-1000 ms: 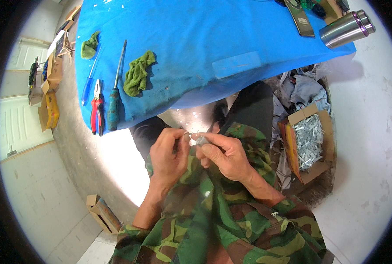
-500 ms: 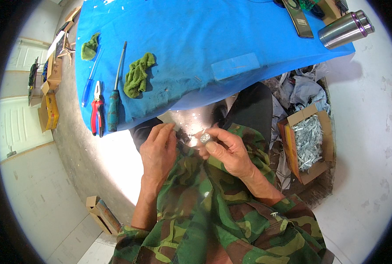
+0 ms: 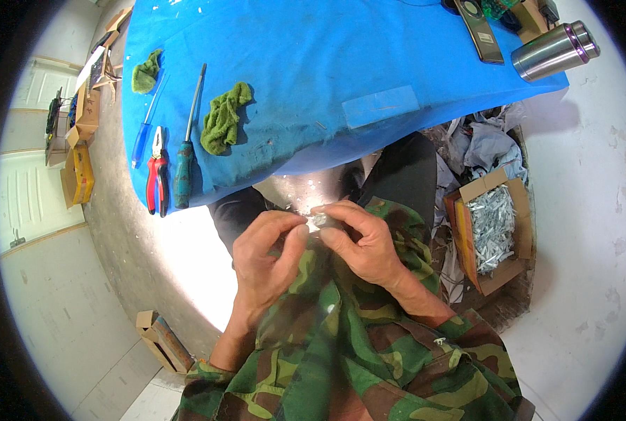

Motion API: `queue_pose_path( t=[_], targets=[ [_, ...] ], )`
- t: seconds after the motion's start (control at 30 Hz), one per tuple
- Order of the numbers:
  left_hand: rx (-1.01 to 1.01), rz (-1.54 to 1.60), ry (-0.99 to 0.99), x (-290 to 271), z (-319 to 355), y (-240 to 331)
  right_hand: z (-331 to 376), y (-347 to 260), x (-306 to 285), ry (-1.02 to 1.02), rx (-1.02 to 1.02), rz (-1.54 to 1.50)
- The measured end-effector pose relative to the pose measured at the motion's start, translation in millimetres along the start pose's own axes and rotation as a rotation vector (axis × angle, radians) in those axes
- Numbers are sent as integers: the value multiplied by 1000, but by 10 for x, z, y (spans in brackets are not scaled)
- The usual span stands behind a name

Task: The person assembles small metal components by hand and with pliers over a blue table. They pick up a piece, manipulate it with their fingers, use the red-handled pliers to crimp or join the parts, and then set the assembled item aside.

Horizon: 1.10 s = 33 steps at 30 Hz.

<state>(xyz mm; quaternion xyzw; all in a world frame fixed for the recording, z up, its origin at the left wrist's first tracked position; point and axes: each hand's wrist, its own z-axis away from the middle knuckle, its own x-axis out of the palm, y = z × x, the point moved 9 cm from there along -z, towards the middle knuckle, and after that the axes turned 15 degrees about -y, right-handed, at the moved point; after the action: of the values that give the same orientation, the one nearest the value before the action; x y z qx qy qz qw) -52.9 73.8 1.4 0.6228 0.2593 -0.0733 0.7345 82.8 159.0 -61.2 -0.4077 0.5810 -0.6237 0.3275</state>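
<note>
Above my lap, my right hand pinches a small silvery metal piece between thumb and fingers. My left hand is beside it, thumb and index finger pressed together close to the piece's left side. Whatever may be between those left fingertips is too small to make out. Beyond my hands, on the blue-covered table, lie red-handled pliers, a teal-handled screwdriver and a thinner blue-handled screwdriver.
Two green cloths, one larger and one smaller, lie by the tools. A phone and a steel flask are at the table's far right. An open cardboard box of small metal pieces stands right of my lap, near crumpled plastic bags.
My left hand has moved right and its fingertips now meet the small piece's side. My right hand has turned the piece, so its round face no longer shows.
</note>
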Motion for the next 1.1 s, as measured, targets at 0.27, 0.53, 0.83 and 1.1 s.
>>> queue_pose_path(
  t=[0.27,0.53,0.83,1.1],
  targets=[
    [50,-107,33,74,64,92,-23,-144,-14,49,-49,212],
    [0,-222,44,248,111,177,-17,-269,-31,158,-70,406],
    [89,-531,-17,457,110,331,22,-281,-45,196,-99,468],
    [-13,-161,-46,275,60,136,6,-210,-62,212,-94,347]
  ],
)
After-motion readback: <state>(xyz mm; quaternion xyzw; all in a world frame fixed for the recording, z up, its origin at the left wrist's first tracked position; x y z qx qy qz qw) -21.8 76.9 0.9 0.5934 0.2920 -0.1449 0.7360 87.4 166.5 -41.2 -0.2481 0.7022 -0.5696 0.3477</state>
